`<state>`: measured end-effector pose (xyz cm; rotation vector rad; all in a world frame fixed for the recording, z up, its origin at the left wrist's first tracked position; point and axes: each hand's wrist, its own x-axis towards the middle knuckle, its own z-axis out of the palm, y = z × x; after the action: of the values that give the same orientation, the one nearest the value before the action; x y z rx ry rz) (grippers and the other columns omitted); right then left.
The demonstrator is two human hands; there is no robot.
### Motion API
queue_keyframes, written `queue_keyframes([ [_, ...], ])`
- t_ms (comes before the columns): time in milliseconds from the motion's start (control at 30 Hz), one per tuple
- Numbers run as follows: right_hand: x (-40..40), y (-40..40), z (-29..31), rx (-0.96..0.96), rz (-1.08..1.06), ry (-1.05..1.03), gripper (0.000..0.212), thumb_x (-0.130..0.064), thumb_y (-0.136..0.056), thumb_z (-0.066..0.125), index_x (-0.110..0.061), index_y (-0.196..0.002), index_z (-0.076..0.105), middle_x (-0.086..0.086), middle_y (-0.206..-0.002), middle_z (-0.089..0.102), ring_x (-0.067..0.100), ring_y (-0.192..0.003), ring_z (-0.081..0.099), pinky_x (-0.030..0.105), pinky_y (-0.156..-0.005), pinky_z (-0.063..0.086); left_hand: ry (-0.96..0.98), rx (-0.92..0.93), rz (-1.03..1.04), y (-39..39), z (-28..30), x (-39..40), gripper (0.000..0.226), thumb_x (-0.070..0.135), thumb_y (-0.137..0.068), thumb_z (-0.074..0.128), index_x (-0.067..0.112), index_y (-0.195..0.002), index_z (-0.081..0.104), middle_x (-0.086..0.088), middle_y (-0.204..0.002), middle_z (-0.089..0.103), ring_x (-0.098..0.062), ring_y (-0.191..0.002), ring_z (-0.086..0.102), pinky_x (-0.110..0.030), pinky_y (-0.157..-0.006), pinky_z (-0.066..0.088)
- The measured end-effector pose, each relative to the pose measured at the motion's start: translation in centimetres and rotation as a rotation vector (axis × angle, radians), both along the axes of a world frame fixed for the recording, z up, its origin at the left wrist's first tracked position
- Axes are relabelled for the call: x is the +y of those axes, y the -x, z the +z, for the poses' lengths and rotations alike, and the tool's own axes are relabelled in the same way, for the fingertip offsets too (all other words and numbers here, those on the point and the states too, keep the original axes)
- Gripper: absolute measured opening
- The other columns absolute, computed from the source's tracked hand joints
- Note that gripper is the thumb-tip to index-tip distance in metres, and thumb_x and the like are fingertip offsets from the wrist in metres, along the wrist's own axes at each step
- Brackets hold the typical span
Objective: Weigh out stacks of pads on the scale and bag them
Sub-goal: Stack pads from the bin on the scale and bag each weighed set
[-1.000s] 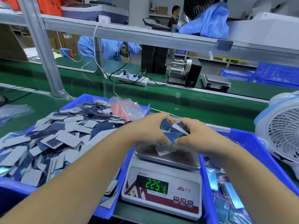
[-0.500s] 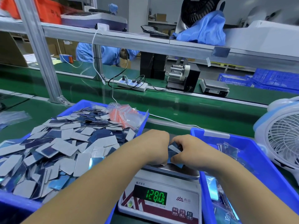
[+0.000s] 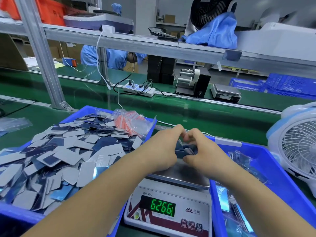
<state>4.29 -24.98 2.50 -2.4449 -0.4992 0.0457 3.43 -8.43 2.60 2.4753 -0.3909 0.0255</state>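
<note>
Together, your left hand (image 3: 162, 149) and right hand (image 3: 203, 151) curled tight around flat rectangular pads (image 3: 185, 149), over the scale (image 3: 171, 202), its steel pan smooth.

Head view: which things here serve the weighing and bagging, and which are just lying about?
In use: left hand and right hand gripping the stack of pads; scale; bin of loose pads; small bags.

Lying about: white fan; power strip; far scale.
</note>
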Motion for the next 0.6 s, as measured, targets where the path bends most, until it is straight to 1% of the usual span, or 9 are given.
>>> queue_keyframes([
  [67,-0.1,0.0,-0.3,-0.054,0.003,-0.032,0.044,-0.012,-0.078,0.066,-0.041,-0.099,0.041,-0.014,-0.093,0.065,0.003,-0.082,0.060,0.022,-0.072,0.050,0.088,-0.033,-0.016,0.0,-0.4,0.2,0.054,-0.001,-0.078,0.060,0.037,-0.113,0.044,0.010,-0.096,0.057,-0.012,-0.087,0.058,-0.041,-0.081,0.053],
  [100,-0.1,0.1,-0.6,-0.058,0.012,-0.032,0.047,-0.013,-0.078,0.067,-0.045,-0.101,0.040,-0.019,-0.091,0.063,-0.003,-0.080,0.059,0.013,-0.068,0.046,0.118,-0.022,-0.030,0.1,-0.8,0.4,0.055,0.000,-0.078,0.061,0.036,-0.116,0.045,0.010,-0.101,0.057,-0.011,-0.091,0.058,-0.038,-0.084,0.052],
  [200,0.2,0.4,-2.0,-0.032,0.028,-0.019,0.053,-0.018,-0.079,0.071,-0.047,-0.112,0.040,-0.032,-0.092,0.055,-0.015,-0.084,0.054,0.002,-0.070,0.040,0.142,0.040,-0.050,0.2,-2.1,1.0,0.059,0.004,-0.081,0.062,0.038,-0.125,0.042,0.007,-0.122,0.053,-0.012,-0.105,0.057,-0.036,-0.094,0.049],
  [300,0.8,0.3,-2.7,-0.094,0.012,-0.084,0.049,-0.015,-0.079,0.074,-0.045,-0.108,0.046,-0.032,-0.087,0.060,-0.009,-0.083,0.057,0.000,-0.070,0.037,0.189,0.049,-0.072,0.2,-2.8,1.0,0.069,-0.001,-0.082,0.055,0.039,-0.135,0.037,0.007,-0.130,0.048,-0.007,-0.112,0.052,-0.023,-0.096,0.046],
  [367,0.8,0.4,-2.7,-0.131,0.009,-0.136,0.051,-0.010,-0.078,0.074,-0.048,-0.100,0.047,-0.039,-0.086,0.061,-0.016,-0.087,0.055,-0.002,-0.070,0.035,0.243,0.038,-0.076,0.3,-2.8,0.8,0.075,-0.005,-0.081,0.051,0.040,-0.139,0.035,0.010,-0.124,0.043,0.002,-0.109,0.046,-0.006,-0.090,0.038],
  [400,0.8,0.4,-2.6,-0.143,0.007,-0.152,0.053,-0.009,-0.078,0.074,-0.050,-0.097,0.047,-0.043,-0.089,0.059,-0.019,-0.088,0.053,-0.003,-0.071,0.035,0.281,0.032,-0.070,0.3,-2.7,0.7,0.078,-0.006,-0.080,0.050,0.042,-0.139,0.034,0.011,-0.121,0.040,0.004,-0.110,0.045,-0.002,-0.088,0.036],
  [433,0.7,0.5,-2.6,-0.148,0.006,-0.158,0.053,-0.009,-0.077,0.074,-0.051,-0.095,0.047,-0.043,-0.092,0.058,-0.020,-0.090,0.052,-0.002,-0.071,0.035,0.326,0.031,-0.065,0.3,-2.7,0.6,0.081,-0.008,-0.078,0.049,0.044,-0.140,0.033,0.011,-0.120,0.038,0.004,-0.114,0.044,0.000,-0.088,0.035],
  [500,0.5,0.3,-2.6,-0.136,0.017,-0.137,0.048,-0.013,-0.077,0.076,-0.049,-0.094,0.049,-0.033,-0.091,0.063,-0.017,-0.093,0.053,-0.001,-0.072,0.036,0.403,0.039,-0.068,0.3,-2.8,0.6,0.084,-0.011,-0.077,0.047,0.045,-0.138,0.034,0.009,-0.125,0.037,0.002,-0.122,0.042,0.002,-0.089,0.034],
  [600,0.3,0.3,-2.8,-0.126,0.026,-0.097,0.040,-0.017,-0.077,0.076,-0.043,-0.098,0.054,-0.024,-0.093,0.065,-0.012,-0.093,0.055,0.001,-0.072,0.037,0.431,0.039,-0.085,0.4,-3.1,0.5,0.083,-0.013,-0.078,0.045,0.050,-0.131,0.034,0.005,-0.129,0.038,0.006,-0.123,0.039,0.001,-0.089,0.035],
])
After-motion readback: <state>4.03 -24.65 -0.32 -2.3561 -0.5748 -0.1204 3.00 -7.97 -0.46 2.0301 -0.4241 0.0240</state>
